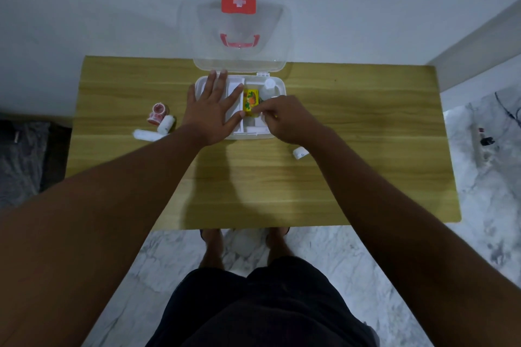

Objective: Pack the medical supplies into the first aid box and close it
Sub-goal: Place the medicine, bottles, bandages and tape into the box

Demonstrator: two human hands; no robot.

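Note:
The white first aid box (277, 87) stands open at the table's far middle, its clear lid (235, 36) with a red cross label upright behind it. My left hand (212, 108) lies flat with fingers spread on the box's left compartment. My right hand (284, 118) pinches a yellow packet (250, 98) in the middle compartment. A white bottle (270, 84) rests in the box's right part. Left of the box lie a red tape roll (158, 113) and two white bandage rolls (166, 123) (145, 134). Another white roll (300, 153) sits beside my right wrist.
The wooden table (366, 149) stands against a white wall. Marble floor surrounds it, with cables and a power strip (485, 138) on the right. My feet show below the table's near edge.

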